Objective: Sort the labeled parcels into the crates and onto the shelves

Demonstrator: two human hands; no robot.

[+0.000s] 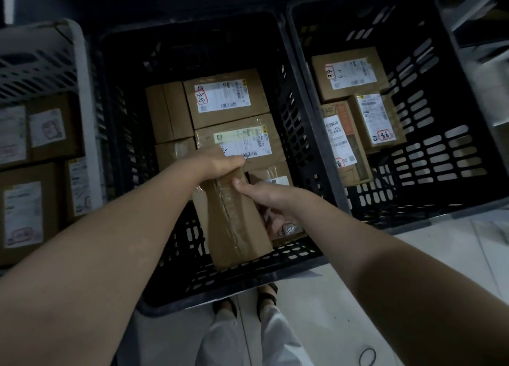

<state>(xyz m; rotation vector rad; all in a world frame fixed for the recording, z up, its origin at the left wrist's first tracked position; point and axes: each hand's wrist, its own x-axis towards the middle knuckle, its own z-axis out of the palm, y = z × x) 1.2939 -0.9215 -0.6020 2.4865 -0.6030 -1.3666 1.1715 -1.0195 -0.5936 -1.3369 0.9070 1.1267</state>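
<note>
White crate (82,90), left of the middle crate (192,296), sits stocked with boxes. Over the middle crate's near end hangs the parcel (234,228), taped side up. The left hand (220,163) is curled tight round its far end, and the right hand (264,197) pinches its right edge, thumb on top. Placing step, I'd say. Next it needs lowering into the bare near-left gap, then both grips freed. Right crate (427,217), right of the middle crate, holds a few more

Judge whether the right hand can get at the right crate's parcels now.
Probably not yet: the right hand grips the box with the left hand. The right crate is open-topped, its parcels uncovered.
</note>
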